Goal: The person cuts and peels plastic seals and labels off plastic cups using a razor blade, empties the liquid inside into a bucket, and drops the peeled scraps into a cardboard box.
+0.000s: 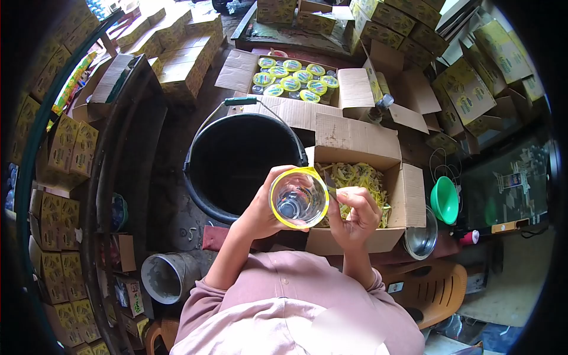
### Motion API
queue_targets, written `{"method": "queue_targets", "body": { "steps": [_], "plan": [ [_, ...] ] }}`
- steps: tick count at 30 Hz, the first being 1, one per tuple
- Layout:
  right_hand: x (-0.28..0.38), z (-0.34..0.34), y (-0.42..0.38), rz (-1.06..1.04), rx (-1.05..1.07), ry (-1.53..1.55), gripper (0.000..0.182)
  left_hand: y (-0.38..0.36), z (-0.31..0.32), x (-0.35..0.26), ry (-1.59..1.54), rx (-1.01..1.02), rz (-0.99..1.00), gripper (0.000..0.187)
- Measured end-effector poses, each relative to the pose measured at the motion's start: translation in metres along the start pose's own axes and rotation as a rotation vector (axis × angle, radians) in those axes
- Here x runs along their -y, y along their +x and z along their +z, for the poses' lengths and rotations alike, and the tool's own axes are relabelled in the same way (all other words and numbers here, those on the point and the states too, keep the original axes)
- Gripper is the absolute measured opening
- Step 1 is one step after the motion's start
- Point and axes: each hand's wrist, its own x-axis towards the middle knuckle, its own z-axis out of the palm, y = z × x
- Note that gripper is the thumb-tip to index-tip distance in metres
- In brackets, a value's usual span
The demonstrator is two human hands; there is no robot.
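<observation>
A clear plastic cup [290, 205] with a yellow film around its rim faces the camera, its mouth open and its inside visible. My left hand [260, 207] is wrapped round the cup's left side. At the cup's right edge, my right hand [355, 218] is closed, with a thin dark blade-like piece [329, 181] between its fingers, touching or very near the rim. Behind the hands on the right, a cardboard box [355, 137] holds yellow film scraps [361, 180]. A large black bucket [236, 160] with a green handle grip is behind my left hand.
Further back, an open carton [284, 110] holds several yellow-lidded cups. A green bowl [444, 200] and a metal basin [421, 236] are at the right. A grey bucket [163, 278] stands at the lower left, and an orange chair [447, 290] at the lower right. Stacked cartons [62, 266] line the left.
</observation>
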Motion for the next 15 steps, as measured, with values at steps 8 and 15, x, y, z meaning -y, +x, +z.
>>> {"method": "queue_targets", "body": {
  "steps": [8,15],
  "plan": [
    [0.0024,-0.0058,0.0027,-0.038,0.004,-0.094,0.017,0.0007,0.0094,-0.0038,0.062,0.008,-0.009,0.089],
    [0.0023,-0.0044,0.0037,-0.042,0.015,-0.105,0.018,-0.0002,0.0065,-0.0019,0.010,0.009,-0.005,0.090]
  ]
}}
